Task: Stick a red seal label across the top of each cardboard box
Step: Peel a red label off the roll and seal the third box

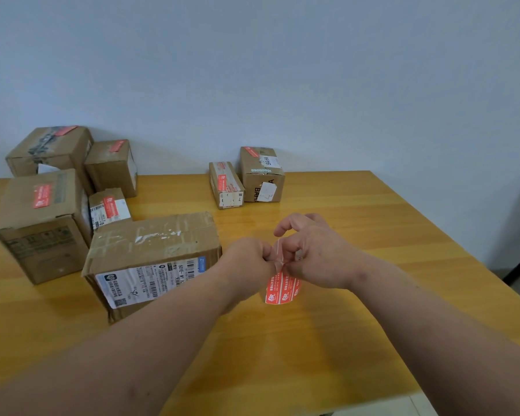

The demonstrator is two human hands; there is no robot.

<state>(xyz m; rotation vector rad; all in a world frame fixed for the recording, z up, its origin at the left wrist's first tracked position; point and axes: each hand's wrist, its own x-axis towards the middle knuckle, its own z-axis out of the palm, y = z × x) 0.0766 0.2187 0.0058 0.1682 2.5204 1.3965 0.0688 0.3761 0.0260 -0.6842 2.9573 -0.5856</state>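
Note:
A red seal label (282,288) on its pale backing strip hangs between my hands above the table. My left hand (248,259) pinches the strip's top edge, and my right hand (315,253) pinches it from the other side, index finger raised. Just left of my hands lies a large cardboard box (153,250) with a white shipping label on its front and no red seal on its top. Several smaller boxes carry red seals: a tall one (41,211) at the left, two behind it, a small flat one (108,207), and a pair at the back (225,184) (261,172).
The yellow wooden table (357,223) runs to an edge at the right, with floor and a dark leg beyond it. A pale wall stands right behind the boxes.

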